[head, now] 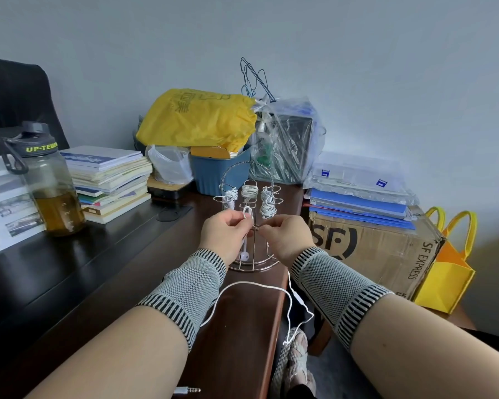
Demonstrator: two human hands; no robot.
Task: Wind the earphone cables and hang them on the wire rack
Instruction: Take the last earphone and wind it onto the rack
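Left hand (224, 232), centre of frame: fingers curled, pinching a small loop of thin white earphone cable (242, 286) at the fingertips. Right hand (285, 236), just beside it: fingers likewise curled, pinching the same cable; fingertips of both hands nearly touching. Both wrists in grey knitted bands.

Cable slack trailing from between the hands down across the dark brown wooden desk (236, 326), over its right edge toward the lower centre. White earbud (245, 256) hanging below the left hand. Metal jack plug (188, 389) at the bottom edge.

Silver wire rack (249, 180) directly behind the hands, on the desk; three wound white cable bundles (249, 192) hung on its upper hooks. Lower half of rack largely hidden by the hands; hook nearest the fingers hard to make out. Exact grip points concealed by curled fingers.
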